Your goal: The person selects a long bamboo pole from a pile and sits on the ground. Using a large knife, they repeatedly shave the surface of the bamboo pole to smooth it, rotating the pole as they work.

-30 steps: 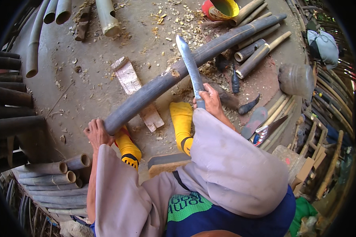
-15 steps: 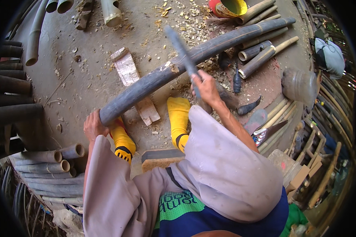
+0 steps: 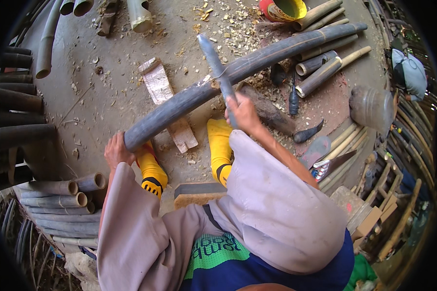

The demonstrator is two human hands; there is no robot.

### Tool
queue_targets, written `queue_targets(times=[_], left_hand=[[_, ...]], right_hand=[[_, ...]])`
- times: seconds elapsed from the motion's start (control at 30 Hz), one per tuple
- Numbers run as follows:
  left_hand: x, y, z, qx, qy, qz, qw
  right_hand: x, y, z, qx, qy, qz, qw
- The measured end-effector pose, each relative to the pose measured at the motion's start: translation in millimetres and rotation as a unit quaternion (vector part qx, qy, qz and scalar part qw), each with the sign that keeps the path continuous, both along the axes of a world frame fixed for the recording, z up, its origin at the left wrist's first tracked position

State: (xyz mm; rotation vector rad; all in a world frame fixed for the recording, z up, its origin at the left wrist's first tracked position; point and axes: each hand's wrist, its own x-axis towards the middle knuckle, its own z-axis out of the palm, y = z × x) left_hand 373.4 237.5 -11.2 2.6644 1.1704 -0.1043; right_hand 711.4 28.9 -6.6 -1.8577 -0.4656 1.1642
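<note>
A long dark grey bamboo pole [image 3: 179,107] slants from near my left leg up to the far right. My left hand [image 3: 117,149] is wrapped around its near left end. In my right hand [image 3: 243,114] is a long, narrow grey blade-like tool [image 3: 211,58], its pointed tip toward the far left. It crosses over the pole beside a small chipped, pale spot; whether it touches the bamboo I cannot tell. Beneath the pole lies a flat wooden slab [image 3: 183,136]. My feet in yellow socks [image 3: 219,145] are on the near side of the pole.
Cut bamboo lengths [image 3: 58,200] are stacked at the left. More bamboo pieces [image 3: 320,77], a dark-handled tool [image 3: 293,99] and a clear plastic jug [image 3: 371,107] lie at the right. A red and yellow container [image 3: 296,8] stands far off, near scattered wood chips [image 3: 228,34].
My right hand and the blade-like tool have moved a little left and nearer to me, and the tool now looks more upright. My left hand keeps its hold on the pole's end.
</note>
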Motion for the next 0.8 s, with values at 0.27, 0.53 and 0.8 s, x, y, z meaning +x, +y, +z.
queue_targets(times=[0.27, 0.53, 0.8], left_hand=[[1, -1, -2, 0.003, 0.006, 0.001, 1.0], [-5, 1, -1, 0.003, 0.025, -0.003, 1.0], [-4, -6, -1, 0.034, 0.0, 0.006, 0.999]], right_hand=[[15, 7, -2, 0.016, 0.032, -0.221, 0.975], [6, 2, 6, 0.002, 0.019, -0.016, 1.0], [15, -1, 15, -0.008, -0.008, 0.008, 1.0]])
